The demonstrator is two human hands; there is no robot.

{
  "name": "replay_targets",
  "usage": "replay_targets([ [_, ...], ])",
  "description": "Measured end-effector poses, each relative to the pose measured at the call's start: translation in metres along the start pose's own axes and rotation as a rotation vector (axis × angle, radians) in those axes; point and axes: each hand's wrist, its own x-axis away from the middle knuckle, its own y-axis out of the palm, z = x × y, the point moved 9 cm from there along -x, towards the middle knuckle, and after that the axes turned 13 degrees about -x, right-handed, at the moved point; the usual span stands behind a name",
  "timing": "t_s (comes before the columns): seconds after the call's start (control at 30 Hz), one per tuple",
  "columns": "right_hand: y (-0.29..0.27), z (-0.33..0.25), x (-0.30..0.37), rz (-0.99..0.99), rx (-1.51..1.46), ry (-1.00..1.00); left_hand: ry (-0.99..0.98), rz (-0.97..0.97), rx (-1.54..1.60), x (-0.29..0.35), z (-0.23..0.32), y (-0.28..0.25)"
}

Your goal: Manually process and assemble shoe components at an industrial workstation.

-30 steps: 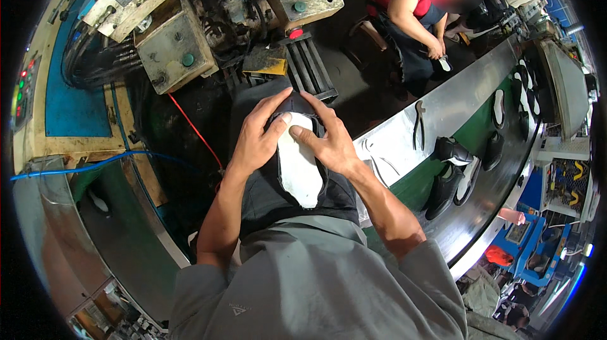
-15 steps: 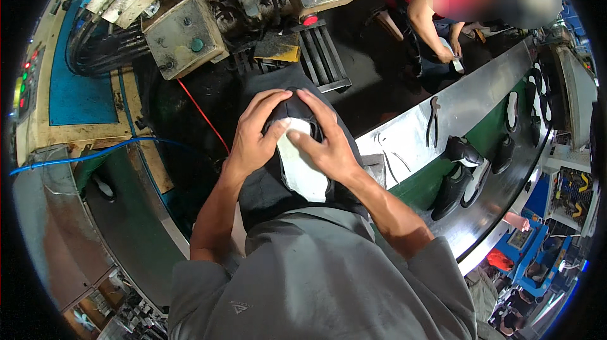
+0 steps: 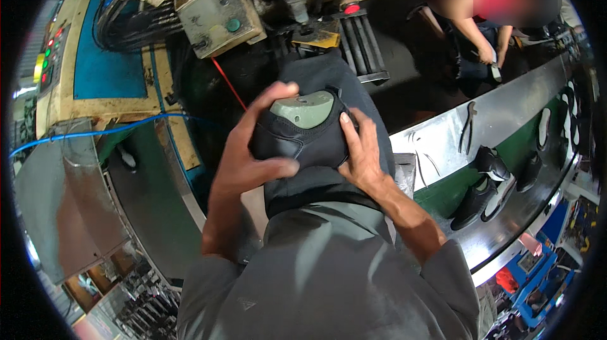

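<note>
Both hands are closed on one black shoe upper mounted on a grey-green plastic last [image 3: 302, 126], held over the person's lap just in front of the chest. The left hand [image 3: 253, 150] wraps the left side of it, fingers curled over the top edge beside the exposed last and the thumb pressed across the black material on the near face. The right hand [image 3: 360, 153] grips the right side, fingers extended up along the upper with one fingertip touching the rim beside the last. Both forearms rise bare from the lower edge out of short grey sleeves, elbows bent, wrists angled inward toward the shoe.

Beyond the shoe stands a worn beige metal machine [image 3: 221, 11] with two green round buttons and one red button visible on its housings. One red cable [image 3: 226, 82] runs from the machine down toward the shoe, and one blue cable [image 3: 95, 131] crosses to the left of the shoe. To the right of the shoe a curved steel conveyor table [image 3: 436, 134] carries one pair of pliers [image 3: 468, 126] and, on its green belt, about three black shoes [image 3: 484, 188], with further pale soles farther along. Beyond and to the right of the shoe, one other person in a red shirt [image 3: 499, 5] works with both hands at the table.
</note>
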Motion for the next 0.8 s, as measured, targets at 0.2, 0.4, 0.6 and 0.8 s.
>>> replay_targets([
  [0.2, 0.01, 0.017, 0.01, 0.015, -0.001, -0.049, -0.112, 0.158, -0.148, 0.019, -0.033, 0.011],
  [0.4, 0.001, 0.025, 0.009, -0.005, 0.039, 0.048, -0.088, 0.143, 0.073, 0.006, -0.044, 0.016],
  [0.6, -0.012, 0.023, -0.041, -0.064, -0.41, 0.631, -0.186, 0.247, 0.106, 0.002, -0.145, 0.05],
  [0.8, 0.003, -0.019, -0.012, -0.459, 0.516, 0.163, -0.467, 0.038, 0.51, -0.006, -0.173, 0.089],
])
